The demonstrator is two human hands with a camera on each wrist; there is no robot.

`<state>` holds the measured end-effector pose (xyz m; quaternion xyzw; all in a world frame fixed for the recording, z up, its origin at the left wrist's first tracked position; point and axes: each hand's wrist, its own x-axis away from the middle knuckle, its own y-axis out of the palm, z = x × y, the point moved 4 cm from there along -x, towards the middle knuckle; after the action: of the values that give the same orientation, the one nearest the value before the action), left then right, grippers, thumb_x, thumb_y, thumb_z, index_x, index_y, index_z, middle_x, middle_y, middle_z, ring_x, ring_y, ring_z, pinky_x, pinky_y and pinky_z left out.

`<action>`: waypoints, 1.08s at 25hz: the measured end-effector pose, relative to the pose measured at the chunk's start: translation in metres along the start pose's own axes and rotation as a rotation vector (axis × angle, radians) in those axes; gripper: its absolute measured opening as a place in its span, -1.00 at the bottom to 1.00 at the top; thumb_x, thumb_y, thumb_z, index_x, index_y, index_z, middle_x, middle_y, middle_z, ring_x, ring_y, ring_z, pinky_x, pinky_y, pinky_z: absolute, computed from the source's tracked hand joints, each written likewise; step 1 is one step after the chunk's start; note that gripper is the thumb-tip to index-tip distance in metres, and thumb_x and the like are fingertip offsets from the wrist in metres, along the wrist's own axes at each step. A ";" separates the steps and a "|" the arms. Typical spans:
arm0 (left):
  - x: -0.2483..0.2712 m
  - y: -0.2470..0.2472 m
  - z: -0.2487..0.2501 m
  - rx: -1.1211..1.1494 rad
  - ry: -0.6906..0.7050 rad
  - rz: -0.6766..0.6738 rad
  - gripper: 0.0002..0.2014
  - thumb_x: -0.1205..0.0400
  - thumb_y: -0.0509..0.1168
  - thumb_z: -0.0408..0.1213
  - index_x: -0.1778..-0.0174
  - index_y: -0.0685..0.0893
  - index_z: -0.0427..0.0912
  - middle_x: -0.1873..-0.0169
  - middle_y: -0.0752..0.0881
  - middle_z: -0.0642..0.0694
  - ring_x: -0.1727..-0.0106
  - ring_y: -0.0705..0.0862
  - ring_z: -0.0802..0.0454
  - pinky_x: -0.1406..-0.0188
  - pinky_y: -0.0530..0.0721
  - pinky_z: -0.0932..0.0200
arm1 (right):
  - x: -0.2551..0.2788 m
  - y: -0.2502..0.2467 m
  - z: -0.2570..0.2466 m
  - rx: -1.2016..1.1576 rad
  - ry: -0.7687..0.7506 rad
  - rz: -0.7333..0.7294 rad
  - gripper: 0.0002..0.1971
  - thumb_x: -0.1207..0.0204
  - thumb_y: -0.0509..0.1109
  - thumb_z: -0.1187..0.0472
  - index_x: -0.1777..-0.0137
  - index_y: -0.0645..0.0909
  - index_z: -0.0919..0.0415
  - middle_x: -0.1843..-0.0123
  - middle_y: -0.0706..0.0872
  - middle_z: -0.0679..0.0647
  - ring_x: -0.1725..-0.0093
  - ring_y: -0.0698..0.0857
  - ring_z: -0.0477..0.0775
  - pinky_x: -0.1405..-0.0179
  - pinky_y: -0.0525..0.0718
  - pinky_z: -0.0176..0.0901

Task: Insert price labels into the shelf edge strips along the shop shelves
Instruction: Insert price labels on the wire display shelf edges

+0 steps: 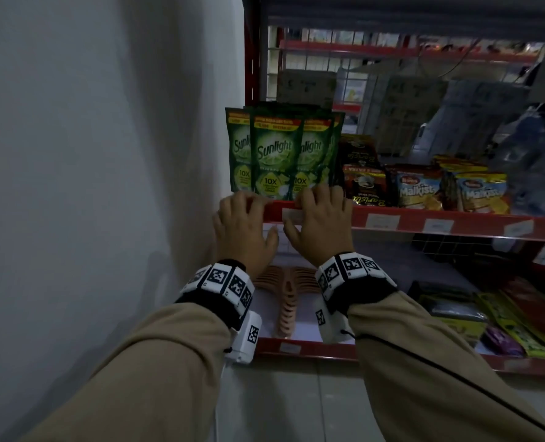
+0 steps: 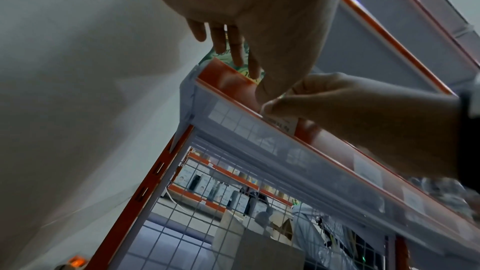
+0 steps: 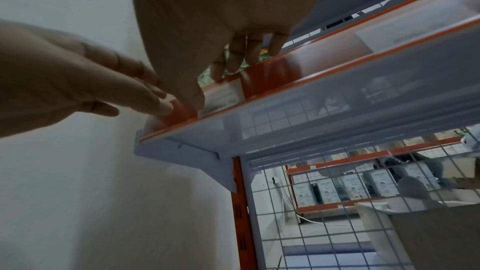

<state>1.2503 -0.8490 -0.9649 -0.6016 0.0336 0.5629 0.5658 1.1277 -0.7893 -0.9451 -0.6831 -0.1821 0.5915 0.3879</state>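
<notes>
While both hands work at the middle of the frame, the right hand (image 1: pixel 320 228) pinches a white price label (image 3: pixel 221 94) against the red shelf edge strip (image 1: pixel 424 223), grip clamped on it; the left hand (image 1: pixel 245 231) presses straight fingers (image 3: pixel 145 98) on the strip beside it, below the Sunlight pouches (image 1: pixel 274 154).

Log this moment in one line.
left hand: fingers on edge strip | right hand: pinching price label into strip | label partly seated
</notes>
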 end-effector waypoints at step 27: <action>-0.022 -0.003 -0.005 0.065 0.179 0.011 -0.74 -0.52 0.22 -0.03 -0.10 0.61 0.05 0.03 0.65 0.11 -0.07 0.54 0.05 0.08 0.05 0.17 | -0.022 -0.006 0.025 -0.542 -0.013 -0.009 -0.95 -0.47 0.46 0.24 0.09 0.72 0.17 0.16 0.59 0.00 0.12 0.61 0.07 0.16 0.49 -0.19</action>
<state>1.2471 -0.8644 -0.9484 -0.6308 0.1053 0.5085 0.5766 1.1004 -0.7929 -0.9257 -0.7572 -0.3395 0.5238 0.1924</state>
